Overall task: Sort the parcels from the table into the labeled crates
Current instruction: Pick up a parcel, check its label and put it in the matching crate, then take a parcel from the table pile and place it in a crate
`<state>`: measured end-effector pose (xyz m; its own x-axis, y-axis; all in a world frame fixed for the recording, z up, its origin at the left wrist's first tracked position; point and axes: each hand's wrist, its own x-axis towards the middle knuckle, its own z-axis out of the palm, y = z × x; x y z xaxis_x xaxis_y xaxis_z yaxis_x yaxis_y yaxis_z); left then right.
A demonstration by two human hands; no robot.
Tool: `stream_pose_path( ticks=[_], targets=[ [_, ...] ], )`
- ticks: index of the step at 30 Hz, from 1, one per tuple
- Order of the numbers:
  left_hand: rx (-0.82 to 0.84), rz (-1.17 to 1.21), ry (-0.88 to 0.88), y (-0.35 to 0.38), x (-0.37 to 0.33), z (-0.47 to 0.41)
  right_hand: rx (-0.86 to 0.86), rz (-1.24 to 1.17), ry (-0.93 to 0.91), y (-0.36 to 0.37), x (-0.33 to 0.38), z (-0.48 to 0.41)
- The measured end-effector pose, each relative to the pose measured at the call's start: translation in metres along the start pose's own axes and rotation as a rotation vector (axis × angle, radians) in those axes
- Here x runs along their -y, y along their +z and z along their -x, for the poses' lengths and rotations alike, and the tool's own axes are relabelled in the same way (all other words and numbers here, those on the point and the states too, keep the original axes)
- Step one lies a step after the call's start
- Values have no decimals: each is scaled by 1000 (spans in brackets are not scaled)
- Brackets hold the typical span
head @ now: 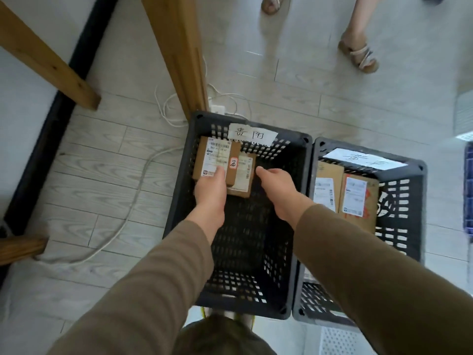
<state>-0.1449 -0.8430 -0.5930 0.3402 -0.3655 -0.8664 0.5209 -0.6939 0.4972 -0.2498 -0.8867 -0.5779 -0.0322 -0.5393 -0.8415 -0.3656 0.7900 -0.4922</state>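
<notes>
A black slotted crate (299,190) with a handwritten paper label (252,134) on its far rim stands on the floor below me. My left hand (211,193) reaches into it and grips a small cardboard parcel (217,157) with a white shipping label. That parcel rests on top of a second small box (243,180) in the crate's far left corner. My right hand (277,190) hovers beside them inside the crate, fingers apart, holding nothing. A second black crate (414,201) to the right, also labeled, holds two cardboard parcels (358,198).
A wooden table leg (179,52) stands just behind the left crate, with white cables (133,201) trailing over the floor. Another person's sandaled feet (358,52) stand beyond the crates. A blue crate edge (469,190) shows at far right.
</notes>
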Motion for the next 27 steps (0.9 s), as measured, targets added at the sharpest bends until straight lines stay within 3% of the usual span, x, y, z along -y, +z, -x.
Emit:
stream_pose_path(
  ticks=[12,27],
  targets=[
    [-10,34,128,-33,-39,197,34,58,-142,-55,38,165],
    [-112,55,408,-128,-13,439,234,161,-422,-90,36,393]
  ],
)
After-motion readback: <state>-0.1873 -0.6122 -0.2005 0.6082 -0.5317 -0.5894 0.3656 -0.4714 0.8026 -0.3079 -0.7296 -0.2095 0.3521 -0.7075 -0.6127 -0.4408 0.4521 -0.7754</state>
